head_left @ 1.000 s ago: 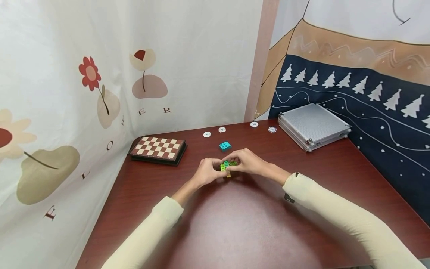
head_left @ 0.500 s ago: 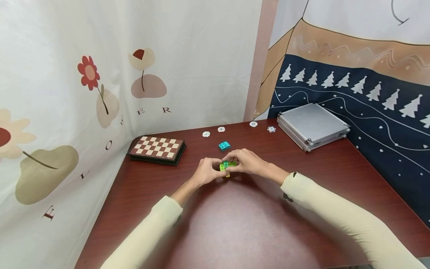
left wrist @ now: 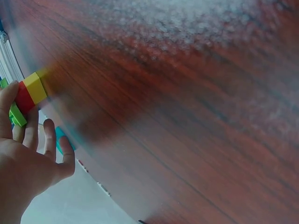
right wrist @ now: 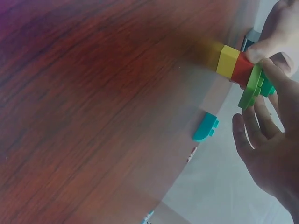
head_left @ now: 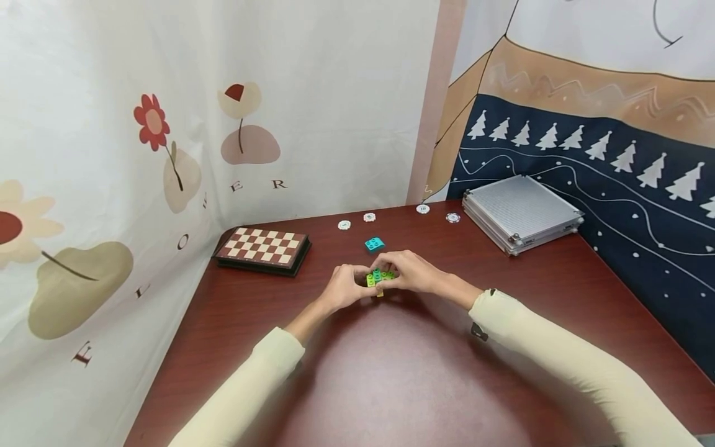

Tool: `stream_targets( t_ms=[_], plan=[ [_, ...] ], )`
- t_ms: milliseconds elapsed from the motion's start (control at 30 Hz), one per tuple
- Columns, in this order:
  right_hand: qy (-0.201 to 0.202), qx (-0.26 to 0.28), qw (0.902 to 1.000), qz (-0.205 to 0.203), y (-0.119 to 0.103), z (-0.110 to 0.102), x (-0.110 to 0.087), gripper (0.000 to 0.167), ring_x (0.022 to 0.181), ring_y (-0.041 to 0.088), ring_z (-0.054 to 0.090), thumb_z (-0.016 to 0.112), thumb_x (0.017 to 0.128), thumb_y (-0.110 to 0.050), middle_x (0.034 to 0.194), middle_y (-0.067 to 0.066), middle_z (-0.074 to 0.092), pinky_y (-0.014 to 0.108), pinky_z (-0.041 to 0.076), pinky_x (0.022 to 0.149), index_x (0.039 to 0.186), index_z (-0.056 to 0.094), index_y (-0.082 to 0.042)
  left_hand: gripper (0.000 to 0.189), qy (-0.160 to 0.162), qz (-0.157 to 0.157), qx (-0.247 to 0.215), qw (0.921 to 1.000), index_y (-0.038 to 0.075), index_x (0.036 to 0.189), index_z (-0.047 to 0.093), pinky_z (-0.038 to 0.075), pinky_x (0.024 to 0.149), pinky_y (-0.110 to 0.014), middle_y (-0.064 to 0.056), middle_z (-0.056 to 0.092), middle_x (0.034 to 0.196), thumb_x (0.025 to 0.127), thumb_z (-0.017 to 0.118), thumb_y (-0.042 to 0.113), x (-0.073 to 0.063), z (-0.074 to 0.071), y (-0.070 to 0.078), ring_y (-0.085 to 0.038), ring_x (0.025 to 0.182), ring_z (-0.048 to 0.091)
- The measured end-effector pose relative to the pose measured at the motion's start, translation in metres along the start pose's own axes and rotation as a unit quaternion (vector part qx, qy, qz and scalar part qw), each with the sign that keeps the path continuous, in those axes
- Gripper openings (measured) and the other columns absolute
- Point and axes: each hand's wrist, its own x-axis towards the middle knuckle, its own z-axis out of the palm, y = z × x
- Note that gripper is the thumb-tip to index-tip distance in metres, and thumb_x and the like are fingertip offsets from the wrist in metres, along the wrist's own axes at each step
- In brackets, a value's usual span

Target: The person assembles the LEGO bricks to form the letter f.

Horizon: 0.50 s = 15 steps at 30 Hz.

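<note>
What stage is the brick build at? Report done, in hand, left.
Done: yellow, red and green bricks are already joined into a brick stack.
In hand: the left hand and right hand both grip it above the table.
Left: a teal brick lies loose behind the hands.

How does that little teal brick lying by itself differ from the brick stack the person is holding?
The teal brick is a single piece of one colour; the brick stack joins yellow, red, green and teal pieces. The teal brick lies untouched on the table, while the stack is held by the left hand and the right hand. The teal brick lies farther from the person. Both are studded plastic building bricks.
</note>
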Motion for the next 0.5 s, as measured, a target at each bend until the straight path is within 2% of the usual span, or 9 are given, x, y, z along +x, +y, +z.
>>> stream_targets(
  t_ms=[267,500],
  plan=[
    [-0.006,0.027,0.9995,-0.016,-0.001,-0.007,0.001,0.036,0.091,0.017,0.066,0.086,0.088,-0.026,0.101,-0.004,0.071,0.038,0.058,0.082,0.117,0.072,-0.012,0.035,-0.003,0.019,-0.007,0.9998,0.016,0.113,0.080,0.054,0.078,-0.028,0.008,0.078,0.093,0.082,0.091,0.029,0.000,0.002,-0.002,-0.009,0.087,0.069],
    [-0.017,0.046,0.9987,-0.009,0.000,-0.011,0.000,0.044,0.099,0.016,0.070,0.086,0.088,-0.026,0.108,-0.002,0.073,0.037,0.060,0.086,0.124,0.069,-0.007,0.037,-0.018,0.021,0.003,0.9996,0.015,0.113,0.079,0.053,0.072,-0.025,0.007,0.077,0.090,0.082,0.091,0.029,-0.002,0.003,-0.001,-0.008,0.080,0.067]
  ],
)
